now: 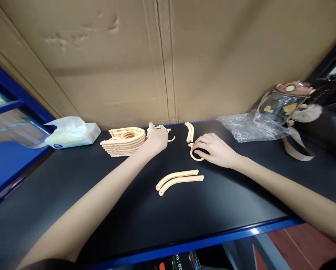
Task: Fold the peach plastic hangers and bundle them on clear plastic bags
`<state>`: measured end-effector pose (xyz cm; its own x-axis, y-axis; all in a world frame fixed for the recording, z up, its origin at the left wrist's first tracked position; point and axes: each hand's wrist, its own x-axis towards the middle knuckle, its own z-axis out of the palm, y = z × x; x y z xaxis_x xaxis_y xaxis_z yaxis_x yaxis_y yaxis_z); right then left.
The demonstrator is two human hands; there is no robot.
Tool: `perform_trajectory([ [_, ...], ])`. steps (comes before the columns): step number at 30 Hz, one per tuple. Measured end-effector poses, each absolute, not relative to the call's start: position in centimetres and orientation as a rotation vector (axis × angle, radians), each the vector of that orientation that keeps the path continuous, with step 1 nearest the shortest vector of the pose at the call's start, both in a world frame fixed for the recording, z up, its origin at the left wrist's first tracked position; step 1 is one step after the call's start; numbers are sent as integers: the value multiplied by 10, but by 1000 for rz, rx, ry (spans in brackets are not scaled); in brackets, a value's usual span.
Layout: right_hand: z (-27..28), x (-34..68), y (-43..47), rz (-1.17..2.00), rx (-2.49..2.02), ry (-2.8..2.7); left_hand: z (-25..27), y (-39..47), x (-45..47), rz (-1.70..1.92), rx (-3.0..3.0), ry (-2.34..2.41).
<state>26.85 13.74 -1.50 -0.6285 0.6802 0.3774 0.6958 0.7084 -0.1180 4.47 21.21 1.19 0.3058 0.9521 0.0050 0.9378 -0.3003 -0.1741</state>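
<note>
On the black table, a cream plastic hanger hook (195, 158) lies under the fingertips of my right hand (214, 150), whose curled fingers close on it. My left hand (158, 138) reaches over several small cream pieces (170, 130) at the back edge; its fingertips are mostly hidden, so its grip does not show. Just left of that hand is a stack of folded cream hangers (124, 142). Two curved cream hanger arms (180, 180) lie side by side nearer to me. A smaller pair of cream arms (189, 132) rests behind my right hand.
A tissue pack (74, 133) stands at the back left. Crumpled clear plastic (246, 125) and a transparent bottle with a strap (283, 103) are at the right, beside a dark bag (331, 112). Cardboard (114, 56) walls the back. A phone (179, 261) shows below the front edge.
</note>
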Motion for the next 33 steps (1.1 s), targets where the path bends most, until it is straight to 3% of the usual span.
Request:
perform_trajectory([
  [7, -14, 268, 136, -48, -1068, -2519, 15, 203, 58, 242, -2219, -1797],
  [18, -13, 273, 137, -27, -1066, -2519, 42, 151, 57, -25, -2190, -1492],
  [25, -16, 268, 135, 17, -1001, -2547, 14, 112, 29, -91, -2416, -1092],
  [33, -23, 263, 137, 118, -1032, -2494, 5, 112, -19, -239, -2580, -1072],
])
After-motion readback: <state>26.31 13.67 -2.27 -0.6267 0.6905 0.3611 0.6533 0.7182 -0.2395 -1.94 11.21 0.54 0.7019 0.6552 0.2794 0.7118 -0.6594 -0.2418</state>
